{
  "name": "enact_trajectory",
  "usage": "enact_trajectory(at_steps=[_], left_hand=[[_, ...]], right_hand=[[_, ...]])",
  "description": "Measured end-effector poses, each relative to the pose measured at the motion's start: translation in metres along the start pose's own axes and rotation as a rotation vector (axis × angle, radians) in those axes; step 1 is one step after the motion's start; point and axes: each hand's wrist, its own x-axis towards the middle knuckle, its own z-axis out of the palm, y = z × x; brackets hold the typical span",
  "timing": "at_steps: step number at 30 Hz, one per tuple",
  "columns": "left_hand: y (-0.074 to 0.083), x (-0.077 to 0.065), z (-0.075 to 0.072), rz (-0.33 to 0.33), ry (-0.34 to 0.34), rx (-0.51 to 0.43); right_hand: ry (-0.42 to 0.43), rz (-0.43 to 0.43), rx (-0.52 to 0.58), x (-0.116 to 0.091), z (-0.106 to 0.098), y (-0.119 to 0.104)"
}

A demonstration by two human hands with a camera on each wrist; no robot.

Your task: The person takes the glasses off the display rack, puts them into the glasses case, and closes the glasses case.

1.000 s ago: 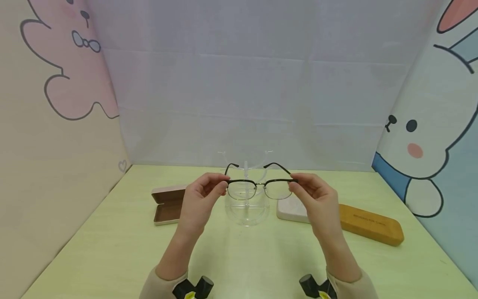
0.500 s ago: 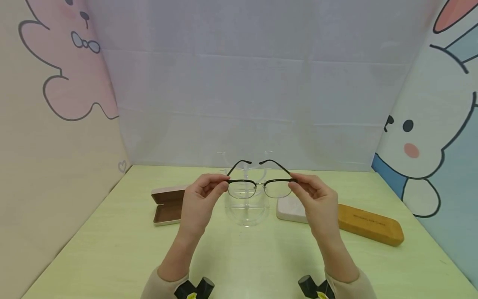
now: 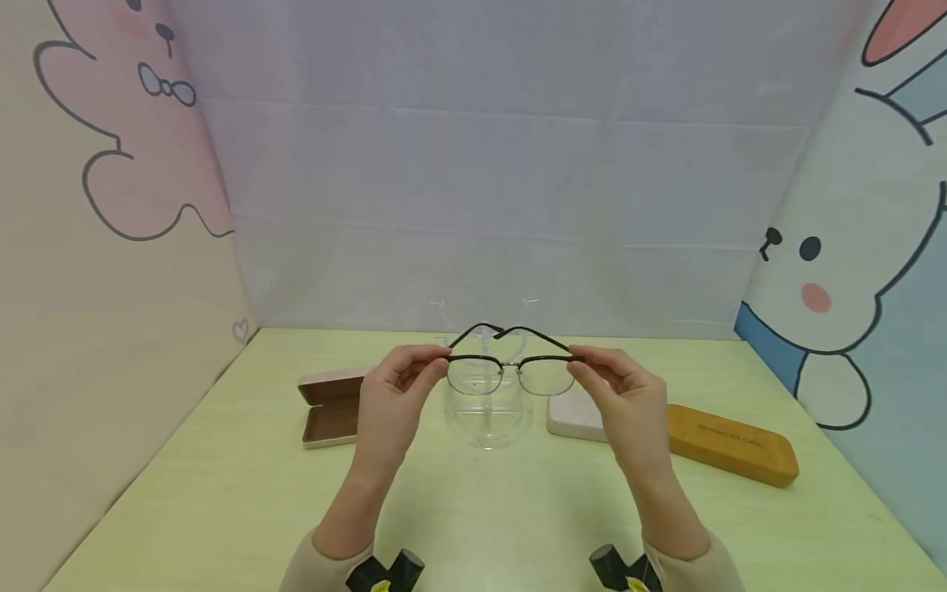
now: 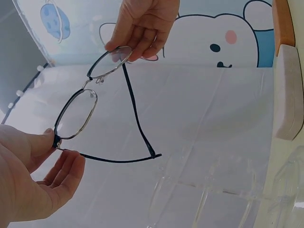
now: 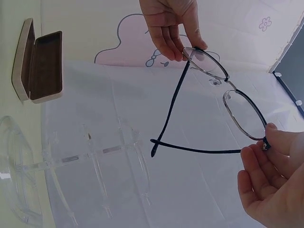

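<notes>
A pair of black half-rim eyeglasses (image 3: 510, 359) is held up in the air between both hands in the head view. My left hand (image 3: 395, 399) pinches the left hinge corner between thumb and fingers. At the opposite corner my right hand (image 3: 629, 399) does the same. The temples (image 4: 135, 111) angle inward on the far side, and their tips cross in both wrist views. Behind the glasses stands a clear acrylic display stand (image 3: 488, 423), seen partly through the lenses; its arms (image 5: 95, 166) show in the right wrist view.
An open glasses case (image 3: 329, 411) with a brown lining lies to the left, partly hidden by the left hand. To the right are a white case (image 3: 575, 415) and a mustard-yellow case (image 3: 732, 444). A pale curtain (image 3: 481, 205) hangs behind the table (image 3: 488, 518).
The temples have swung inward, from apart to overlapping at the tips. Both hands keep their pinch on the eyeglasses and have barely moved.
</notes>
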Motion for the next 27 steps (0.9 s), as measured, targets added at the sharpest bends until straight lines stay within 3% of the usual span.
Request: enact_trajectory(at_steps=[7,13,22,27], left_hand=[[0.0010,0.0002,0.0003,-0.006,-0.006,-0.022],[-0.0001,0.0005,0.0001,-0.016,-0.019,-0.032],[-0.0013,0.0014,-0.0004,-0.026,-0.023,0.028],[0.0002,0.0012,-0.0001,-0.048,-0.025,0.046]], right_hand=[[-0.027,-0.050,0.045,0.0002,0.0006,0.0009],[0.003,-0.057,0.091,-0.0005,0.0029,-0.0004],[-0.005,-0.042,0.032,-0.0006,0.0025,0.0009],[-0.001,-0.038,0.053,0.0002,0.0032,0.0016]])
